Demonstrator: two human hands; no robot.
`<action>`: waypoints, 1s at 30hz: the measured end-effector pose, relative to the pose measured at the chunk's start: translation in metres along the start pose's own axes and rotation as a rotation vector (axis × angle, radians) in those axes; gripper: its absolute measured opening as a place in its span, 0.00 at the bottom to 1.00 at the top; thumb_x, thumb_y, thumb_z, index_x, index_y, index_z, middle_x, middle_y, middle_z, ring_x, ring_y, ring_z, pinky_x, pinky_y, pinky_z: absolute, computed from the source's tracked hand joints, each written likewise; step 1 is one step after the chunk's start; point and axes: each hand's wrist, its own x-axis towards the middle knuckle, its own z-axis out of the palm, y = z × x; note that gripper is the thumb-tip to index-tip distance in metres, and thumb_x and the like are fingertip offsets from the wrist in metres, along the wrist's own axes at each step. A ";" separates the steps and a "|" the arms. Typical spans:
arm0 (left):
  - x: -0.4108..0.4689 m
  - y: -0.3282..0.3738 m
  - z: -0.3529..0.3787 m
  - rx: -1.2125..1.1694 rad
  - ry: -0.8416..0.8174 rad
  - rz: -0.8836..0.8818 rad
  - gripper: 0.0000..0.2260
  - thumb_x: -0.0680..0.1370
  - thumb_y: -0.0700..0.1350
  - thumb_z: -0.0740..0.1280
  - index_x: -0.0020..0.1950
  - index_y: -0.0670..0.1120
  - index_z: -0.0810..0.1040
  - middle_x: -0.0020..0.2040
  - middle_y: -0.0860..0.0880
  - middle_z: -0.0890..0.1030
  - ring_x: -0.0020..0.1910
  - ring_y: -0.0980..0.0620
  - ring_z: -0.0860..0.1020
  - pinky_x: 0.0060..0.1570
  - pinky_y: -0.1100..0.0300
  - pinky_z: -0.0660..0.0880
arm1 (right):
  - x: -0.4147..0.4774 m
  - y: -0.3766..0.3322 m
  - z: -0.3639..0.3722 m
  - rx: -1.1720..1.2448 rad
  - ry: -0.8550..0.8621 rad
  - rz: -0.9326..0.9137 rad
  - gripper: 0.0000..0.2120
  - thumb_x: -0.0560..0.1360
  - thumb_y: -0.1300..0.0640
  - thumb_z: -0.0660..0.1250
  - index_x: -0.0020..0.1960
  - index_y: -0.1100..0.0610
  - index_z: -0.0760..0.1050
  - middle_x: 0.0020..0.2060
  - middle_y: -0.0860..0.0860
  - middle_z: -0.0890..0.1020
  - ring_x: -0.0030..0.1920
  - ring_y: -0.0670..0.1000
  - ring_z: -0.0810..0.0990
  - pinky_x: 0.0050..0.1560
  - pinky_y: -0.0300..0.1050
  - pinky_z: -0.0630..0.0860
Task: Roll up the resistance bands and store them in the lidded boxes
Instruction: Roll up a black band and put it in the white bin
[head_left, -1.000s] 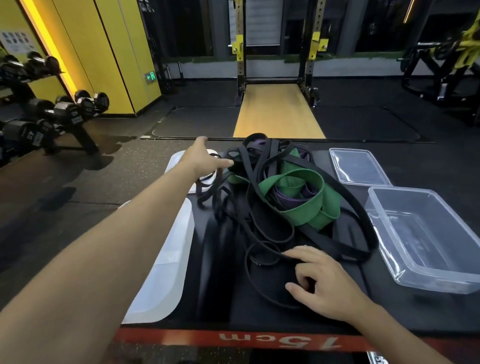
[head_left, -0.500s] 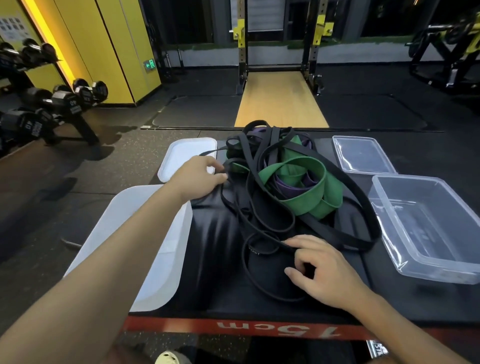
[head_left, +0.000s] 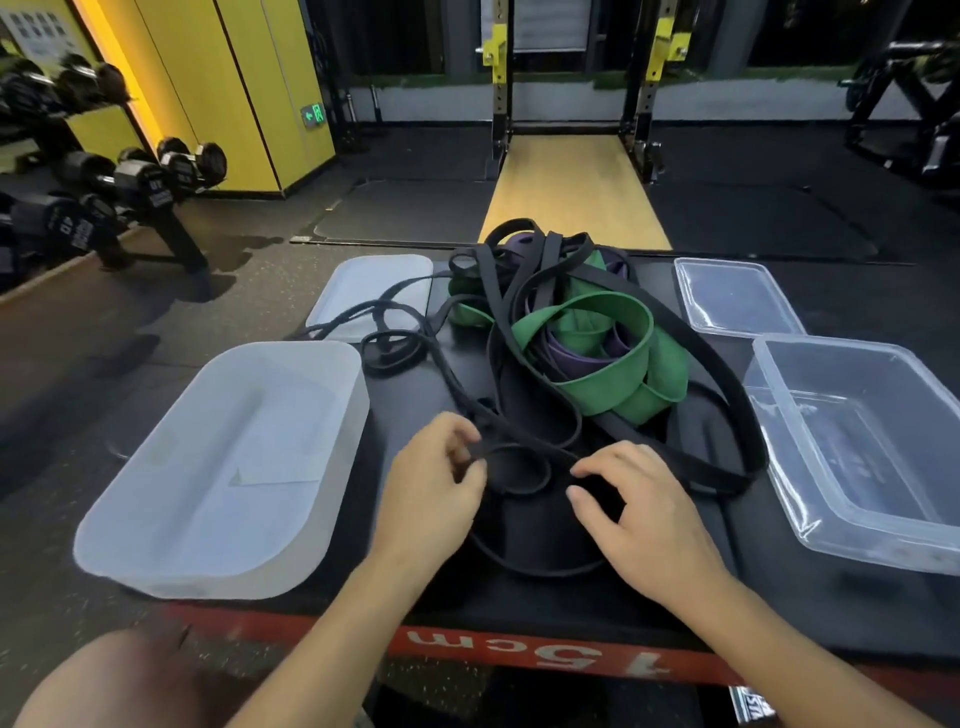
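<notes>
While open, white box (head_left: 218, 467) beside bands (head_left: 597, 338).

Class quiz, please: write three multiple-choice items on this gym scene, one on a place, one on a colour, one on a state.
1. On which side of the bands is the white box? A right B left C on top
2. The widest band is: A green B yellow C white
3. The left hand: A lies flat B holds a lid C pinches a black band

Answers: 1 B, it sits left of the pile. 2 A, the broad loop is green. 3 C, thumb and finger close on the thin band.
</notes>
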 end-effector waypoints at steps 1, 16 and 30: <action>-0.001 -0.003 0.000 -0.052 0.086 -0.025 0.12 0.76 0.39 0.69 0.46 0.56 0.71 0.38 0.54 0.75 0.36 0.54 0.73 0.41 0.52 0.74 | 0.000 0.000 0.001 -0.019 0.003 0.021 0.15 0.78 0.43 0.66 0.58 0.49 0.81 0.50 0.36 0.74 0.56 0.40 0.72 0.55 0.39 0.73; -0.001 -0.035 0.007 -0.076 0.212 0.110 0.27 0.71 0.26 0.65 0.50 0.58 0.84 0.65 0.64 0.74 0.69 0.61 0.71 0.67 0.65 0.68 | -0.003 -0.006 0.000 -0.061 0.081 0.014 0.33 0.76 0.23 0.51 0.47 0.47 0.84 0.35 0.40 0.70 0.45 0.43 0.72 0.40 0.40 0.72; -0.001 -0.041 0.014 0.124 -0.020 0.303 0.17 0.76 0.66 0.65 0.57 0.59 0.84 0.64 0.66 0.75 0.71 0.65 0.67 0.69 0.63 0.67 | -0.005 -0.014 -0.007 -0.205 -0.278 -0.166 0.36 0.73 0.23 0.60 0.72 0.42 0.74 0.71 0.33 0.67 0.74 0.35 0.60 0.70 0.33 0.56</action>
